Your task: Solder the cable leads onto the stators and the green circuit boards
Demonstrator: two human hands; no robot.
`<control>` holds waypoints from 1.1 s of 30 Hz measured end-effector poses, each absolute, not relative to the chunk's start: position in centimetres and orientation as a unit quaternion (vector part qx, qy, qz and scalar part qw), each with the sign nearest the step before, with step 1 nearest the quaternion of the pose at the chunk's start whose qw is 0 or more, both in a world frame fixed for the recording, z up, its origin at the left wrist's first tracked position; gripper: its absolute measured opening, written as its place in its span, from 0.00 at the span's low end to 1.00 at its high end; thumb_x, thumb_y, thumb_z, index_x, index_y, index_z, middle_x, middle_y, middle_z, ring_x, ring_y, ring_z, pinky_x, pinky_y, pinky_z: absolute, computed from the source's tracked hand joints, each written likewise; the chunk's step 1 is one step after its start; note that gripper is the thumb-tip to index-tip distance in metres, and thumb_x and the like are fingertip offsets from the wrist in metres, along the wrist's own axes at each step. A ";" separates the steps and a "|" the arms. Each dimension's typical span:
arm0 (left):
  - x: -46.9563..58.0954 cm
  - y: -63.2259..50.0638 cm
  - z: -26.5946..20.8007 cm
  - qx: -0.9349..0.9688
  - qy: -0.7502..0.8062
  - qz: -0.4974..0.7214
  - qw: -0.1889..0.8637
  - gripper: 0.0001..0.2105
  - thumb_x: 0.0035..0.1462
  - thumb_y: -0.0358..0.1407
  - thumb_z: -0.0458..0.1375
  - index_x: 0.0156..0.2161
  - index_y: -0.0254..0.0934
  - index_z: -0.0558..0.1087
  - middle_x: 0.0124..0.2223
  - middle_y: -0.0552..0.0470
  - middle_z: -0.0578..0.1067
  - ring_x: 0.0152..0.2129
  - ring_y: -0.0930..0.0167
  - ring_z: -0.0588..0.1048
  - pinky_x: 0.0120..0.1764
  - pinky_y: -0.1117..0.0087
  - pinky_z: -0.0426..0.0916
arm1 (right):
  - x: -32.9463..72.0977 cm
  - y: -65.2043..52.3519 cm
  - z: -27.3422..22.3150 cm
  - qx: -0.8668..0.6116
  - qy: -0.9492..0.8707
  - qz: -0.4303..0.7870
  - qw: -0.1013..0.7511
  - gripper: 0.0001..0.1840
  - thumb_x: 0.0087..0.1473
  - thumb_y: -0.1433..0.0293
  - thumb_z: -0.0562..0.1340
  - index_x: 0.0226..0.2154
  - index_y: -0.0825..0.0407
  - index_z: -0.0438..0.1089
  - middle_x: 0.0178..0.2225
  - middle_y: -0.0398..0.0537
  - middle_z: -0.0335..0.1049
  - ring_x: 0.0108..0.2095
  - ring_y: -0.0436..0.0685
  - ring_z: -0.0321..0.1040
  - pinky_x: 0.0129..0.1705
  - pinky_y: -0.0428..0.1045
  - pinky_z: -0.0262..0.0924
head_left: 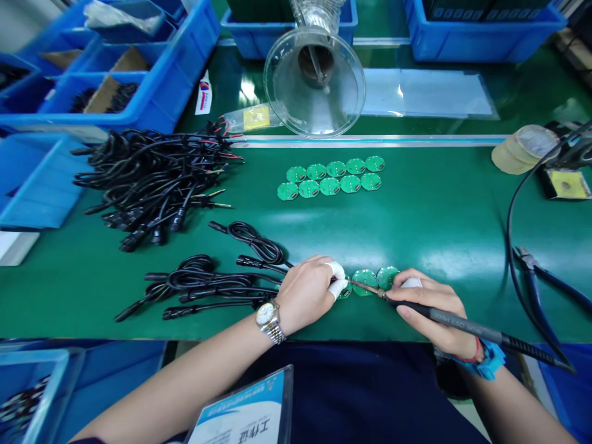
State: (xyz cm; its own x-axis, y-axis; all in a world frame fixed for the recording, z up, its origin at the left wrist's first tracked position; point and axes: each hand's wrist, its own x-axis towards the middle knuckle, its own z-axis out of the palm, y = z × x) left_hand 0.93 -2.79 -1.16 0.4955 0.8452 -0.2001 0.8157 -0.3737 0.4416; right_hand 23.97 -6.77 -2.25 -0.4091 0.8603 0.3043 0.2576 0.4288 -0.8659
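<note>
My right hand (435, 305) is closed around a soldering iron (451, 319) like a pen, its tip resting at a round green circuit board (343, 291). Beside that board, my left hand (309, 287) is pinched, with white finger cots on its thumb and forefinger. A thin reddish wire end shows at the left fingertips, and the black cables (222, 287) run under this hand from the left. Two more round boards, a middle one (365, 282) and a right one (386, 277), lie under and beside the iron. My left hand partly hides the board being touched.
Two rows of round boards (330, 186) lie farther back. A tangled cable pile (157, 179) is at the left, near blue bins (152, 102). A clear fume funnel (314, 83) hangs over the back. Cutters (536, 290), the iron's cord (509, 228) and a solder roll (520, 151) are right.
</note>
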 end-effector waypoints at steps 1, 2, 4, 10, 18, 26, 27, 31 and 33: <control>0.9 -2.8 -1.1 0.827 0.502 0.029 0.250 0.07 0.54 0.35 0.53 0.27 0.38 0.69 0.27 0.53 0.71 0.27 0.70 0.68 0.29 0.70 0.59 | 23.9 -6.7 -2.2 -0.371 -0.749 0.382 0.394 0.14 0.48 0.78 0.58 0.39 0.52 0.71 0.26 0.47 0.69 0.36 0.55 0.65 0.35 0.53 0.65; 0.9 -2.8 -1.1 0.827 0.502 0.029 0.252 0.07 0.54 0.35 0.53 0.27 0.38 0.69 0.27 0.53 0.71 0.28 0.70 0.68 0.29 0.70 0.58 | 23.9 -6.7 -2.1 -0.369 -0.750 0.383 0.393 0.15 0.48 0.78 0.58 0.39 0.52 0.71 0.26 0.48 0.69 0.36 0.55 0.65 0.35 0.53 0.65; 1.0 -2.8 -1.1 0.826 0.502 0.028 0.255 0.07 0.54 0.34 0.53 0.27 0.38 0.69 0.28 0.53 0.71 0.27 0.70 0.68 0.29 0.70 0.58 | 23.9 -6.7 -2.1 -0.366 -0.750 0.384 0.394 0.15 0.47 0.79 0.58 0.39 0.53 0.71 0.27 0.48 0.69 0.37 0.55 0.65 0.35 0.52 0.65; 1.0 -2.7 -1.0 0.824 0.502 0.031 0.259 0.06 0.53 0.34 0.53 0.27 0.38 0.70 0.28 0.53 0.72 0.28 0.70 0.68 0.29 0.70 0.59 | 24.2 -7.0 -2.3 -0.370 -0.752 0.380 0.392 0.16 0.47 0.79 0.58 0.40 0.52 0.70 0.29 0.49 0.69 0.37 0.56 0.65 0.34 0.52 0.65; 1.1 -2.7 -0.8 0.821 0.506 0.021 0.264 0.06 0.52 0.33 0.53 0.28 0.38 0.71 0.29 0.53 0.73 0.28 0.70 0.69 0.29 0.70 0.59 | 24.2 -7.0 -2.5 -0.360 -0.768 0.373 0.376 0.14 0.47 0.78 0.58 0.39 0.53 0.70 0.31 0.50 0.69 0.37 0.55 0.65 0.35 0.52 0.65; 1.1 -2.6 -0.8 0.817 0.508 0.021 0.271 0.06 0.52 0.33 0.52 0.28 0.38 0.71 0.29 0.53 0.73 0.29 0.69 0.69 0.30 0.70 0.60 | 25.1 -7.4 -1.7 -0.376 -0.763 0.352 0.390 0.17 0.47 0.80 0.58 0.40 0.52 0.70 0.32 0.49 0.68 0.39 0.56 0.64 0.34 0.50 0.64; 1.1 -2.6 -0.9 0.817 0.509 0.020 0.271 0.06 0.52 0.33 0.52 0.28 0.38 0.71 0.30 0.53 0.73 0.29 0.69 0.69 0.30 0.70 0.60 | 25.3 -7.5 -1.5 -0.379 -0.763 0.348 0.391 0.16 0.47 0.80 0.58 0.40 0.51 0.70 0.31 0.49 0.68 0.39 0.56 0.64 0.34 0.50 0.64; 1.1 -2.6 -1.0 0.815 0.512 0.019 0.271 0.06 0.52 0.33 0.52 0.28 0.38 0.70 0.29 0.53 0.73 0.29 0.69 0.69 0.30 0.70 0.59 | 27.0 -7.7 -0.8 -0.414 -0.762 0.315 0.385 0.17 0.47 0.79 0.59 0.40 0.50 0.70 0.34 0.49 0.68 0.39 0.57 0.65 0.35 0.51 0.63; 1.0 -2.7 -1.1 0.816 0.511 0.023 0.271 0.07 0.53 0.33 0.52 0.27 0.38 0.70 0.29 0.53 0.72 0.29 0.69 0.68 0.31 0.70 0.58 | 28.3 -7.4 -0.4 -0.446 -0.759 0.276 0.387 0.18 0.47 0.78 0.59 0.41 0.48 0.70 0.35 0.48 0.68 0.39 0.57 0.65 0.37 0.52 0.62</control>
State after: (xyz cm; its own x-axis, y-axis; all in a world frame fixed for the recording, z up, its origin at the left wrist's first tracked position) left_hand 1.04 -2.73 -1.13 0.4766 0.8461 -0.2387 0.8210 -0.3312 0.4651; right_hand 28.28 -7.39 -0.44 -0.3030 0.8896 0.3418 0.4625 0.4509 -0.7634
